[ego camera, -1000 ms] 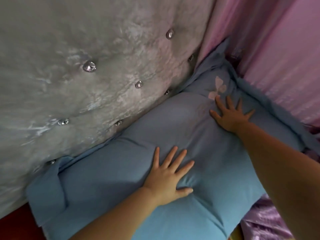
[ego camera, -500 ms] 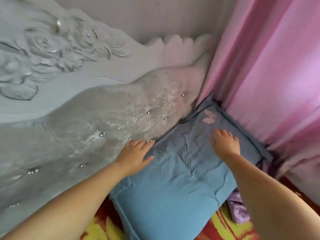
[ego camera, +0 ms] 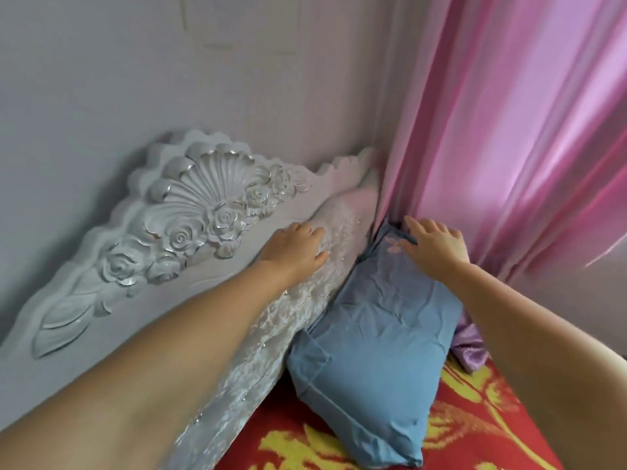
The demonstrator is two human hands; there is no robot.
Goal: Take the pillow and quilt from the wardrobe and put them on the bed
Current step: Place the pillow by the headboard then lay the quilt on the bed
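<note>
A blue pillow (ego camera: 376,344) with a small pink butterfly print lies on the bed, leaning against the grey tufted headboard (ego camera: 271,340) in the corner by the curtain. My right hand (ego camera: 432,245) hovers over the pillow's far top corner, fingers spread, holding nothing. My left hand (ego camera: 295,247) is in front of the headboard's padded part, left of the pillow, fingers loosely apart and empty. No quilt is clearly in view.
The bed carries a red sheet with yellow flowers (ego camera: 468,418). A pink curtain (ego camera: 509,130) hangs at the right, touching the pillow's far end. A bit of shiny lilac fabric (ego camera: 470,347) pokes out behind the pillow. Carved roses and a shell (ego camera: 203,212) top the headboard.
Both hands have come off the pillow: the left went up to the headboard, the right to the pillow's far corner. The view has pulled back and risen.
</note>
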